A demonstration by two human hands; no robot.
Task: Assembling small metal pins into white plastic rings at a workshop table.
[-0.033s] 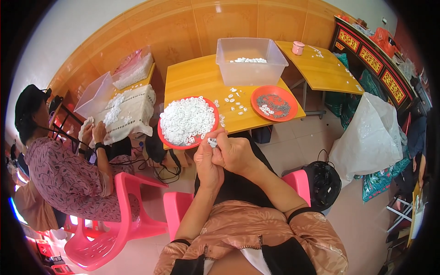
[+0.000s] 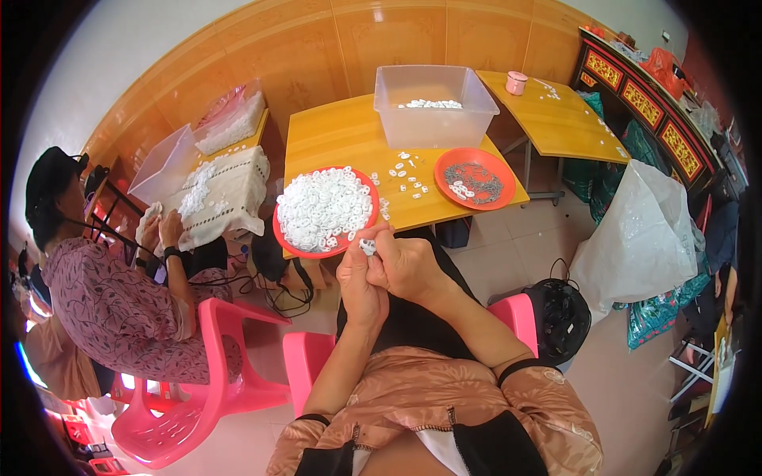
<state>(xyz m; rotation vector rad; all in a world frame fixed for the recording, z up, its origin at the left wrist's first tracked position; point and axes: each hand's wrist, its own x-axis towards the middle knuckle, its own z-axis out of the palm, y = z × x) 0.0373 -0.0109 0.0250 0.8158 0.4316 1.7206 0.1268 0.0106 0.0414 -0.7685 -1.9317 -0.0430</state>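
My left hand [image 2: 361, 287] and my right hand [image 2: 409, 266] meet in front of me, just off the near table edge. Between their closed fingertips sits a small white plastic piece [image 2: 367, 247], mostly covered by the fingers. Right behind it, a red plate [image 2: 277, 226] is heaped with white oval pieces [image 2: 327, 208] that have holes in them. Farther right, an orange-red plate [image 2: 509, 170] holds small grey metal parts [image 2: 486, 184] and a few white pieces. Several white pieces [image 2: 406, 170] lie loose between the two plates.
A clear plastic bin [image 2: 432, 127] with white pieces stands at the back of the yellow table [image 2: 325, 131]. To my left a co-worker [image 2: 135, 293] handles pieces over a cloth [image 2: 230, 186]. A pink chair [image 2: 210, 373] is between us; a large white sack [image 2: 635, 238] stands right.
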